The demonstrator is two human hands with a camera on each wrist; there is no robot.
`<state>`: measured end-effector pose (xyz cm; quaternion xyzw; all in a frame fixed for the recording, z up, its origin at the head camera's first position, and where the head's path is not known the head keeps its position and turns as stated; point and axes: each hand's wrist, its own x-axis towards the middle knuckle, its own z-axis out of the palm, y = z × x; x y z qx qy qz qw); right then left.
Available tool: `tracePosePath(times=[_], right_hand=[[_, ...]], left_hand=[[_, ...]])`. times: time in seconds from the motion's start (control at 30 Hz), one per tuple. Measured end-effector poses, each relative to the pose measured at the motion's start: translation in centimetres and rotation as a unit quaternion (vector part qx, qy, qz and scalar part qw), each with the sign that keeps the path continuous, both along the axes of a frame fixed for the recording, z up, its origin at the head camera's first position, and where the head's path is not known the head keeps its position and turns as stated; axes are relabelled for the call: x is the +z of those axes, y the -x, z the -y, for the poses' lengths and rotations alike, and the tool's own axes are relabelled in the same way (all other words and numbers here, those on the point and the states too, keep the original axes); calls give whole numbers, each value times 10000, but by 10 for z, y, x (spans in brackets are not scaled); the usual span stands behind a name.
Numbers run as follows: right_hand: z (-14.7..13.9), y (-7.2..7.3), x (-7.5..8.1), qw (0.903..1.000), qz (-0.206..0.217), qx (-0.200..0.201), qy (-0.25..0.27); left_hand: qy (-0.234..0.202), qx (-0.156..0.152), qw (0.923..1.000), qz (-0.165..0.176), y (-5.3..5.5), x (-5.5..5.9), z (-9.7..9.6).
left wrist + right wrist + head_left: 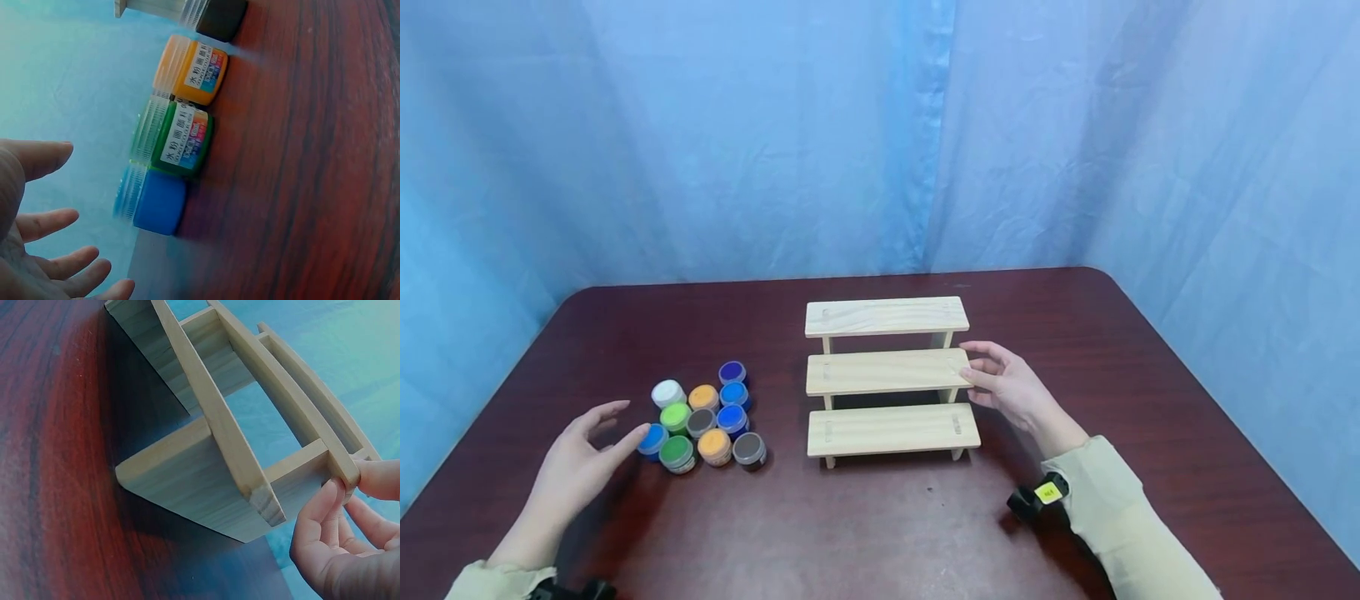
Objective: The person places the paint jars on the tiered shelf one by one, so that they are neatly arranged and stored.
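A pale wooden three-tier stand (887, 372) is upright on the table. At its right side my right hand (1009, 390) pinches the end of the middle shelf (284, 394) between thumb and fingers. My left hand (576, 467) is off to the left with fingers spread and nothing in its grasp. Its thumb comes close to a light-blue paint jar (653, 442), which shows its plain blue side in the left wrist view. Beside that jar are a green paint jar (181, 137) and an orange paint jar (200, 70), both with printed labels.
Several more lidded paint jars are packed together left of the stand, among them a white jar (668, 393), a purple-blue jar (732, 372) and a grey jar (749, 451). The dark red wooden table (865, 533) backs onto blue curtains (760, 142).
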<state>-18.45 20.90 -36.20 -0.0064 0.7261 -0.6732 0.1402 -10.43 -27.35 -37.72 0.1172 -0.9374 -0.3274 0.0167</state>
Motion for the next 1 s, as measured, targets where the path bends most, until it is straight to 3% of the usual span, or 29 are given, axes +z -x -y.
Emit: tracePosePath(times=[0.5,1.0], right_hand=[[-1,0,-1,10000,10,-52,-57],[0,-2,-1,9999,46,-59,-81]], left_hand=[[-52,-448,9978,488,6,-9,2],[-8,-559,9975,436,6,-14,0]])
